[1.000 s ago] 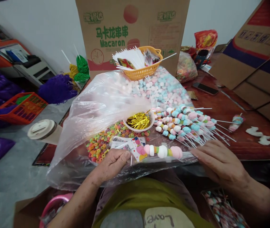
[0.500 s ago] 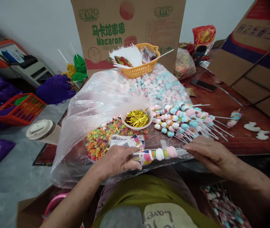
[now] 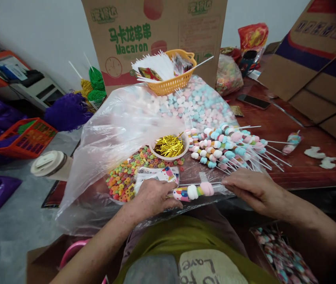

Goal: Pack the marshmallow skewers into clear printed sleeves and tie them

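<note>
A marshmallow skewer (image 3: 206,189) with pink and white marshmallows and coloured rings lies level in front of me, partly inside a clear printed bag (image 3: 181,193). My left hand (image 3: 156,195) is closed around the left end of the bag, thumb below and fingers above. At the skewer's right end, my right hand (image 3: 246,189) has its fingers pressed together on the stick end, which they mostly hide. Just behind my left hand lies a stack of printed bags (image 3: 156,174). Beyond my right hand is a pile of finished-looking marshmallow skewers (image 3: 224,146).
A bowl of gold twist ties (image 3: 169,146) stands among loose fruit-coloured rings (image 3: 123,177). Loose marshmallows (image 3: 194,102) lie under plastic sheeting (image 3: 105,134). Behind are a yellow basket (image 3: 170,83) of white sticks and a carton (image 3: 162,23). A lidded cup (image 3: 51,165) is left, a phone (image 3: 253,101) right.
Both hands and the skewer have shifted slightly left in view. The right fingers have come nearer the pink marshmallow, and less of the printed bag's left part shows. The view has tilted a little.
</note>
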The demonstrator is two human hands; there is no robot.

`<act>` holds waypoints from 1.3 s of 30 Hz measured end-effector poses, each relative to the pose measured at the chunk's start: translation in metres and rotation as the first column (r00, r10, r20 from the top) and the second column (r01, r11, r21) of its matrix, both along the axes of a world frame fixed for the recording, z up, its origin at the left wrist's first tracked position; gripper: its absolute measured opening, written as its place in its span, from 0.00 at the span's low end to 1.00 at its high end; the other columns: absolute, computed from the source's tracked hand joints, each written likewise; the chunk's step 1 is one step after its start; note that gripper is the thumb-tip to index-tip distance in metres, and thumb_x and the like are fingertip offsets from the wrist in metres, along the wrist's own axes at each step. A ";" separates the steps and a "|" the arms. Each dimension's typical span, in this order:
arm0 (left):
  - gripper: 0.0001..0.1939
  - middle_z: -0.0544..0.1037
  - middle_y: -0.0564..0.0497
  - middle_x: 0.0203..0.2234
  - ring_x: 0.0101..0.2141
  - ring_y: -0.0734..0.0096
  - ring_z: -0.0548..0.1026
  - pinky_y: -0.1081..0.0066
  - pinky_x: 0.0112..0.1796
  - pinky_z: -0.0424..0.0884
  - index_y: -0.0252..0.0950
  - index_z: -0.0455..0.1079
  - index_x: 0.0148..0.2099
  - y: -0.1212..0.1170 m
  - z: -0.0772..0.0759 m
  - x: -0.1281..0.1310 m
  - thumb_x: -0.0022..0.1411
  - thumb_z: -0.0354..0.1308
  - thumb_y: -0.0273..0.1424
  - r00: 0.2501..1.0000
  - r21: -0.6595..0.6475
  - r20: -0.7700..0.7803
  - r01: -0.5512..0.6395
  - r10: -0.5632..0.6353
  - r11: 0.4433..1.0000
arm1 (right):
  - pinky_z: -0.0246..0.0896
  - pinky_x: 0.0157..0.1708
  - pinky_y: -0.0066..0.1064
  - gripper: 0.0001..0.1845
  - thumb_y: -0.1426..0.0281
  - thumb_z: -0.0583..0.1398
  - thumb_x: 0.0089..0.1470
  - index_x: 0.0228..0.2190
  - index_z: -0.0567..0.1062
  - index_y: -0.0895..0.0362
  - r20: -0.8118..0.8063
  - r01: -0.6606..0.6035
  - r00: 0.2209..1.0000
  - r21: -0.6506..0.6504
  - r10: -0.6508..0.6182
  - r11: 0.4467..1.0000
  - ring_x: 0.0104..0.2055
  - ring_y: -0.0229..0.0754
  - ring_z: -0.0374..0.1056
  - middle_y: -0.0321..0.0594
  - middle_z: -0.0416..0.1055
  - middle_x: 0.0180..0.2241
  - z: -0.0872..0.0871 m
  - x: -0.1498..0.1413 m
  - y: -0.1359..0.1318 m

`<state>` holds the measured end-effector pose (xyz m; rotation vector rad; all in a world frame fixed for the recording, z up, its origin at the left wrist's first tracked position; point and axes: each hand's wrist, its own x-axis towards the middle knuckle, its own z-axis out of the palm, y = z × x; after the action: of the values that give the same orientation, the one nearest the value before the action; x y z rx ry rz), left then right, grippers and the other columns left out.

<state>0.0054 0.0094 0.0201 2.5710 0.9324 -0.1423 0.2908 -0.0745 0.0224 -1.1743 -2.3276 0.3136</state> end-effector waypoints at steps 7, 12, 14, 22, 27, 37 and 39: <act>0.19 0.70 0.56 0.20 0.24 0.73 0.70 0.74 0.27 0.63 0.34 0.68 0.29 -0.004 -0.014 0.012 0.43 0.64 0.45 0.963 -0.762 0.120 -0.067 0.241 0.645 | 0.48 0.28 0.31 0.12 0.78 0.48 0.54 0.31 0.70 0.58 0.217 -0.105 0.973 0.122 0.077 0.987 0.27 0.39 0.58 0.39 0.66 0.22 0.019 -0.023 0.021; 0.20 0.68 0.57 0.15 0.16 0.77 0.66 0.76 0.18 0.61 0.34 0.64 0.25 -0.007 -0.013 0.019 0.37 0.68 0.40 0.954 -0.977 0.001 -0.063 0.299 0.204 | 0.46 0.33 0.35 0.13 0.80 0.48 0.51 0.30 0.71 0.57 0.313 -0.197 0.940 0.180 0.134 0.964 0.29 0.40 0.56 0.40 0.68 0.24 0.023 -0.032 0.025; 0.19 0.67 0.59 0.14 0.14 0.78 0.64 0.77 0.17 0.60 0.34 0.65 0.28 -0.006 -0.008 0.024 0.37 0.68 0.38 0.953 -0.966 -0.026 -0.102 0.302 0.239 | 0.47 0.33 0.34 0.13 0.81 0.49 0.49 0.30 0.71 0.58 0.313 -0.227 0.932 0.106 0.184 0.968 0.29 0.40 0.56 0.40 0.68 0.25 0.022 -0.037 0.025; 0.50 0.73 0.43 0.41 0.41 0.54 0.71 0.62 0.41 0.66 0.37 0.51 0.60 -0.008 0.010 0.022 0.37 0.66 0.48 0.981 -0.350 0.034 -0.166 0.189 0.922 | 0.49 0.26 0.28 0.13 0.75 0.48 0.56 0.26 0.69 0.58 0.156 -0.052 0.985 -0.108 0.068 0.993 0.26 0.38 0.60 0.39 0.67 0.23 0.010 -0.031 0.028; 0.24 0.76 0.44 0.37 0.41 0.56 0.72 0.60 0.46 0.61 0.35 0.62 0.51 -0.017 0.001 0.006 0.52 0.58 0.35 0.962 0.002 -0.113 -0.251 0.249 0.968 | 0.52 0.26 0.26 0.13 0.70 0.48 0.59 0.30 0.71 0.57 0.015 -0.027 0.999 -0.139 0.030 0.990 0.26 0.36 0.61 0.37 0.68 0.23 0.001 -0.022 0.029; 0.15 0.64 0.60 0.15 0.17 0.78 0.62 0.76 0.19 0.61 0.36 0.61 0.24 0.005 0.008 0.002 0.39 0.65 0.34 0.984 -0.919 0.000 -0.071 0.179 0.387 | 0.55 0.42 0.40 0.12 0.77 0.50 0.57 0.39 0.70 0.55 0.435 -0.311 0.895 0.451 0.098 0.836 0.35 0.40 0.62 0.38 0.71 0.30 0.034 -0.028 0.016; 0.17 0.64 0.60 0.14 0.17 0.78 0.62 0.76 0.18 0.60 0.36 0.60 0.23 0.004 0.007 0.003 0.38 0.67 0.35 0.989 -0.944 0.017 -0.032 0.145 0.329 | 0.55 0.44 0.40 0.12 0.76 0.51 0.57 0.40 0.70 0.54 0.468 -0.359 0.878 0.505 0.101 0.785 0.39 0.40 0.62 0.38 0.71 0.33 0.041 -0.028 0.011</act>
<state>0.0083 0.0138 0.0271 1.3691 0.6261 -0.3947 0.2628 -0.0634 0.0635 -0.6779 -2.6504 -0.6076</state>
